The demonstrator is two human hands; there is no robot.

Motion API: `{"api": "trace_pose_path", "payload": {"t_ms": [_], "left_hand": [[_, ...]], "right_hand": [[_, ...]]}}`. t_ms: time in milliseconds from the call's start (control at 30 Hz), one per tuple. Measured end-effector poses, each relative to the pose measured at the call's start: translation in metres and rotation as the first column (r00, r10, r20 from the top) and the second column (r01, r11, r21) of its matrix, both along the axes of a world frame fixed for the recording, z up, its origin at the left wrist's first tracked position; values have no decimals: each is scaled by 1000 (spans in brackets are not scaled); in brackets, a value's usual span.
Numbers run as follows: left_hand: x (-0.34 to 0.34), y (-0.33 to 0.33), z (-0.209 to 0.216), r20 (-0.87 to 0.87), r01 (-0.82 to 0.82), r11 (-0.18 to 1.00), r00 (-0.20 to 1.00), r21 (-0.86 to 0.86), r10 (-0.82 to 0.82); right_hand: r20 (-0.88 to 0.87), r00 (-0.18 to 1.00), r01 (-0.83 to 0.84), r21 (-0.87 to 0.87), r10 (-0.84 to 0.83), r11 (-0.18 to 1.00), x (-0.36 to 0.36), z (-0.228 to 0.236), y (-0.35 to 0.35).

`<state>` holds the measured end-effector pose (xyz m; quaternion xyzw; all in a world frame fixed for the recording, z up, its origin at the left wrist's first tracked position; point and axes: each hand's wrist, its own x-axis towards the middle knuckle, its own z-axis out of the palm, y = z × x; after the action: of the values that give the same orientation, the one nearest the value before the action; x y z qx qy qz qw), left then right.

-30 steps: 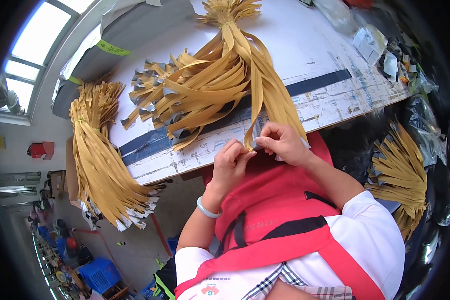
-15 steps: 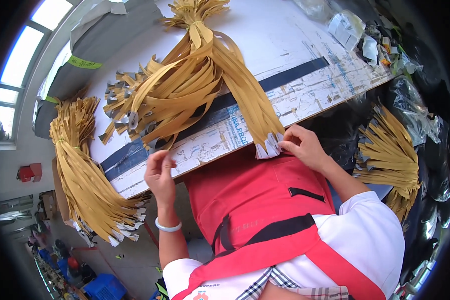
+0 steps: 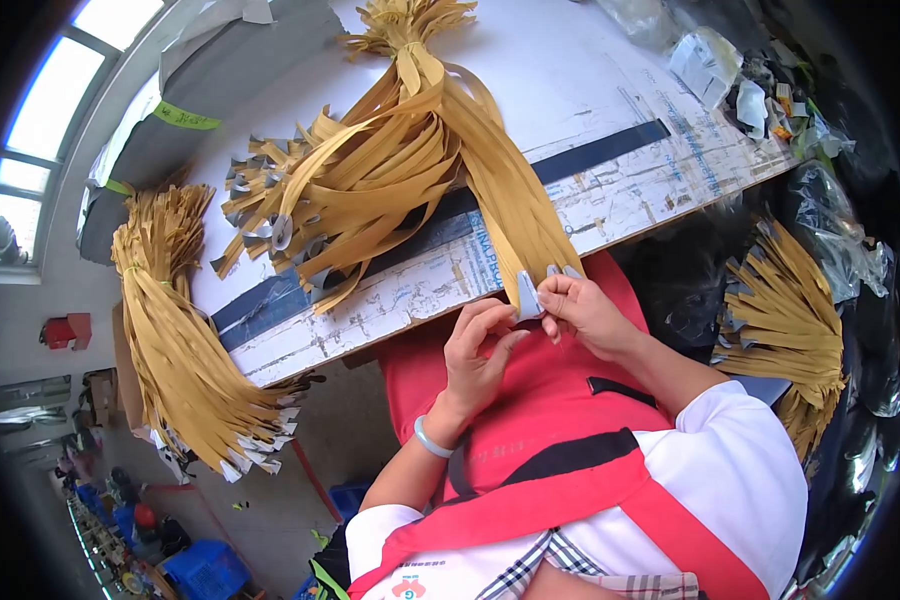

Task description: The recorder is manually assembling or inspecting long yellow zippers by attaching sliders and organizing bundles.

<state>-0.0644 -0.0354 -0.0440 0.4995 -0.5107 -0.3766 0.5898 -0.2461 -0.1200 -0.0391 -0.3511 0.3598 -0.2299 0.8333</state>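
A large bundle of tan flat strips [image 3: 410,150], tied near its top, lies across the table. One group of its strips [image 3: 515,205] runs down to the front edge, where the ends have pale grey-white tips [image 3: 529,295]. My right hand [image 3: 588,315] pinches the strips at these tips, thumb and forefinger closed. From the left, my left hand [image 3: 478,355] comes up to the same tips, its fingers curled and pinching at a tip's edge. The remaining strips lie folded to the left, their grey tips fanned out.
A second tied tan bundle [image 3: 175,330] hangs over the table's left end. Another bundle [image 3: 785,330] sits at the right, beside clear plastic wrapping [image 3: 835,235]. The white table [image 3: 620,205] has a worn front edge and a dark band. Scraps and crumpled plastic [image 3: 705,65] lie far right.
My left hand has moved right, from beside the folded strips to the pale tips by my right hand. The right hand has shifted slightly down and left, still at the tips.
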Motion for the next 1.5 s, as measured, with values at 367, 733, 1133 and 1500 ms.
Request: {"api": "trace_pose_path", "payload": {"t_ms": [367,733,1133,1500], "left_hand": [[35,-1,-3,-6,77,993,997,86,-76],[45,2,-10,43,35,977,998,212,-45],[27,0,-67,-503,351,796,861,493,-68],[33,7,-38,-891,543,792,453,280,4]], "right_hand": [[-264,956,-220,-933,-126,285,32,21,6],[-403,914,-380,-892,-50,244,31,7,-9],[-489,864,-397,-807,-119,438,14,-6,1],[-84,996,-74,-406,43,911,24,0,12]]}}
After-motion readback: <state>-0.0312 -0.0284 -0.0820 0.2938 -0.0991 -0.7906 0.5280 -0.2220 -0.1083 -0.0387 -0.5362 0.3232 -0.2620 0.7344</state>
